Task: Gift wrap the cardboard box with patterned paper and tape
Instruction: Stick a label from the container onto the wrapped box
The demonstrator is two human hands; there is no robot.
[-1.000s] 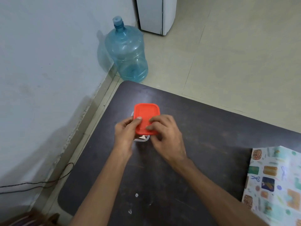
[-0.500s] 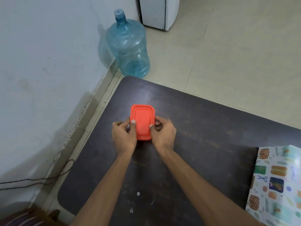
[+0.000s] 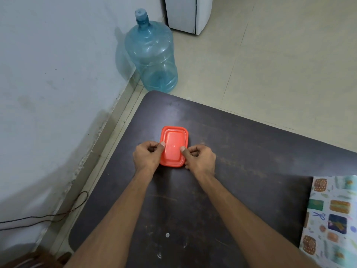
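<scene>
**A:** Nearest you, the patterned paper (image 3: 332,215) lay flat at the right edge of the desk (image 3: 251,151), well apart from your hands. It's a thin sheet, so I'd guess it creases and tears easily. Lift it by two corners, don't drag it.

**B:** Agreed. Further out, your left hand (image 3: 147,158) and right hand (image 3: 201,159) each gripped a long side of the red-lidded tub (image 3: 174,146), thumbs on the lid, fingers curled in at its sides. It looked like light, stiff, slick plastic, so gripping the sides seemed the safe call. Couldn't tell if that's the thing meant for wrapping, tbh.

**A:** Same. Beyond the desk there was just a blue water jug (image 3: 152,55) on the floor by the wall.
</scene>
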